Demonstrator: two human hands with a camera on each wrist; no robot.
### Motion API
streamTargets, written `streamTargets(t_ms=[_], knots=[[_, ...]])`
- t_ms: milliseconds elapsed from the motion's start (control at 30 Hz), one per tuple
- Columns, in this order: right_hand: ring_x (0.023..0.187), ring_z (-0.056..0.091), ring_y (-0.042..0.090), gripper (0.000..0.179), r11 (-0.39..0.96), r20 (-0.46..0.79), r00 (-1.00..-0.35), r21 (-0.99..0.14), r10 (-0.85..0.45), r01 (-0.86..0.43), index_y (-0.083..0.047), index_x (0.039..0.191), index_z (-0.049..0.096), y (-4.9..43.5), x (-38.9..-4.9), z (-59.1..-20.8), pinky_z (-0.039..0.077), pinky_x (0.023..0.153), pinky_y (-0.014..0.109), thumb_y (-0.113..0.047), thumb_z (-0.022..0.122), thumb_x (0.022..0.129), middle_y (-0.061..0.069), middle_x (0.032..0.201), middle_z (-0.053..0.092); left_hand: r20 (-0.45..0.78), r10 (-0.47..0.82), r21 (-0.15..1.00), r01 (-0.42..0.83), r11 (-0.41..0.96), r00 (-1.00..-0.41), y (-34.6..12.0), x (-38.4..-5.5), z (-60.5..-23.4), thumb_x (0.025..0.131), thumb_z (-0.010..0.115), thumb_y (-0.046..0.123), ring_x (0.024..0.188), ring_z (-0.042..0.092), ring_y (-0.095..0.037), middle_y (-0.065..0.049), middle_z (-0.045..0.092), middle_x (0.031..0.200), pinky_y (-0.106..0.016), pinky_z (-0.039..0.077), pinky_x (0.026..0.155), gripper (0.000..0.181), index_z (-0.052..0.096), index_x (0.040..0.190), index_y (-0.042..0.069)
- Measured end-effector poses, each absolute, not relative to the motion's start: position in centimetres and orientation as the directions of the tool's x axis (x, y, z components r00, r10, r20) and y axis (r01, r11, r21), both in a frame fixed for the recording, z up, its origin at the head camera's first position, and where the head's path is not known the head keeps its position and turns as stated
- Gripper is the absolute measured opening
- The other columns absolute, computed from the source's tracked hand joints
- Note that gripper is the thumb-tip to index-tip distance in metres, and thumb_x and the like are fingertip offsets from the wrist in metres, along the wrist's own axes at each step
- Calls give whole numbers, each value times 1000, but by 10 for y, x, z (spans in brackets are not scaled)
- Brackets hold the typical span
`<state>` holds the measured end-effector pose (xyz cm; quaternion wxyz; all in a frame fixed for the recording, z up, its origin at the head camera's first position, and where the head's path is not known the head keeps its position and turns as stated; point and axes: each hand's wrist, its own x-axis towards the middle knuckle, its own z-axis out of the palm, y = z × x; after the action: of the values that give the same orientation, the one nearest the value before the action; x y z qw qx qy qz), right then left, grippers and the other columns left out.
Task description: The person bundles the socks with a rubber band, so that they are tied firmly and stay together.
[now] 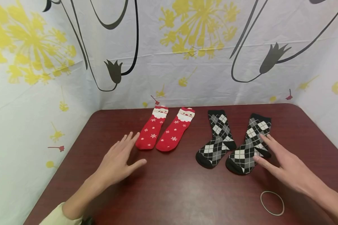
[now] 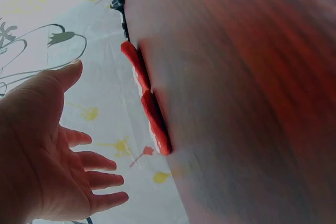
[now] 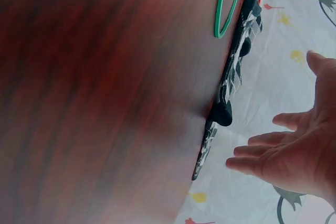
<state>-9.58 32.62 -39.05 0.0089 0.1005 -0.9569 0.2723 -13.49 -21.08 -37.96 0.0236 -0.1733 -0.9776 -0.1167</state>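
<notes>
Two red socks, a left one [image 1: 152, 128] and a right one [image 1: 176, 129], lie flat side by side, with white snowflakes and a bearded face at each cuff. To their right are two black, grey and white argyle socks, one nearer the middle [image 1: 217, 139] and one farther right [image 1: 246, 153]. My left hand [image 1: 116, 161] hovers over the table left of the red socks, fingers spread and holding nothing. My right hand [image 1: 291, 168] is held over the right argyle sock's edge, overlapping it in the head view, its fingers extended and nothing gripped.
A thin ring-shaped band [image 1: 272, 203] lies on the dark red-brown table [image 1: 174, 193] near the right forearm; it looks green in the right wrist view. White cloth [image 1: 169, 78] with yellow and grey flower prints hangs behind the table and along its sides.
</notes>
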Motion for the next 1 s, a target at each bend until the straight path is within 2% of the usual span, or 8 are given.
streamTargets(t_ms=[200,400,500,567,633,700,833,1000], knots=[[132,49,61,86,820,142,-976,-531,-165,-215,-20,171,20,324,-103,-389,39,95,75,-38,71,103,25,170,29,107,338,284,354,891,-935,-197,-140,-376,83,85,57,152,41,-37,-12,40,167,-63,42,114,107,33,167,15],[135,46,60,82,814,168,-975,-541,-143,-212,-19,170,26,317,-110,-385,39,93,74,-39,70,104,31,162,39,101,357,360,368,857,-929,-180,-143,-374,83,88,52,145,50,-31,-6,49,162,-58,53,105,101,39,165,17],[101,64,39,79,827,192,-972,-519,-133,-216,-18,168,32,313,-113,-384,46,83,54,-39,71,103,27,118,65,62,355,422,347,838,-933,-170,-144,-373,84,89,49,140,54,-30,-6,54,156,-56,57,99,97,41,164,20],[85,61,32,76,829,193,-973,-518,-126,-210,-17,167,34,312,-115,-383,44,77,46,-39,70,104,21,102,64,42,360,466,337,818,-932,-162,-146,-372,84,89,47,139,55,-29,-6,55,154,-54,59,97,95,42,163,21],[86,63,32,75,819,177,-977,-537,-121,-199,-18,167,34,310,-119,-383,45,77,47,-39,69,105,21,104,65,31,368,513,330,792,-929,-155,-147,-371,84,89,45,138,55,-28,-6,56,154,-52,60,95,93,43,162,22],[115,64,46,74,791,146,-982,-582,-123,-186,-19,168,32,309,-122,-382,47,86,61,-39,67,106,28,140,60,29,380,556,331,762,-924,-149,-149,-371,85,89,43,136,57,-29,-5,56,153,-51,60,94,90,45,161,22],[144,40,57,74,720,90,-986,-675,-138,-162,-19,169,28,308,-130,-384,39,100,74,-39,63,108,22,168,35,16,387,635,308,708,-922,-138,-152,-371,86,89,39,130,62,-28,-4,59,151,-47,61,92,84,49,158,21],[149,39,48,72,634,79,-985,-757,-155,-161,-13,169,27,310,-141,-388,45,104,16,-35,62,110,21,168,35,-16,402,720,269,640,-915,-125,-153,-373,89,87,34,123,67,-25,-5,66,141,-43,61,92,77,52,155,16]])
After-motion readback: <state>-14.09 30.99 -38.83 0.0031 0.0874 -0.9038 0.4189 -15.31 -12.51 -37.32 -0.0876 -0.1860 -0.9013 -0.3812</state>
